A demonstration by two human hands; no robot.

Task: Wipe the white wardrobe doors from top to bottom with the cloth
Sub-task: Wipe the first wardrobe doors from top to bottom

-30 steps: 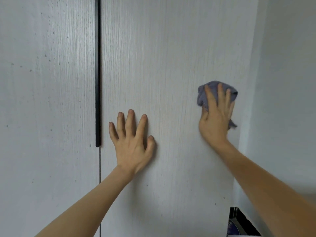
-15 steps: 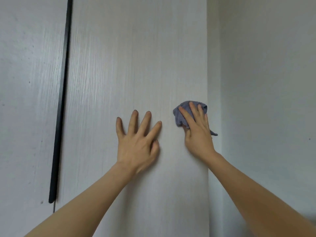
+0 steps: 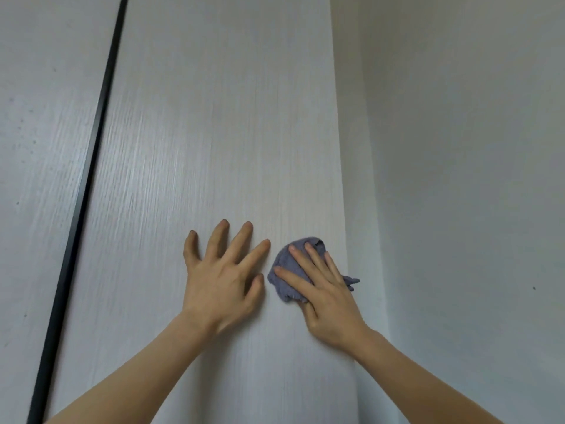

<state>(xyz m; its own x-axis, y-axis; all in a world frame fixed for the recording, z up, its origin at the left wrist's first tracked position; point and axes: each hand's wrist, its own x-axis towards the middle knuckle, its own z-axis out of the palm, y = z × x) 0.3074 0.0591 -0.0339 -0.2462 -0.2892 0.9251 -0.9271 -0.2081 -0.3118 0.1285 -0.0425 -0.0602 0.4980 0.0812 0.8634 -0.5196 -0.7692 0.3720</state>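
Crumpled grey-blue cloth (image 3: 286, 272) under flat right hand (image 3: 327, 296), left hand (image 3: 221, 275) spread on white grained wardrobe door (image 3: 214, 133).

Most of the cloth (image 3: 286, 272) sits under my right hand (image 3: 328, 298), so only its edges show. Both forearms run off the bottom edge. Door (image 3: 214, 117) top and bottom are out of frame.

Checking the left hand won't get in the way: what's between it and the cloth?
Only a narrow strip of bare white door between left hand and cloth, in the head view.
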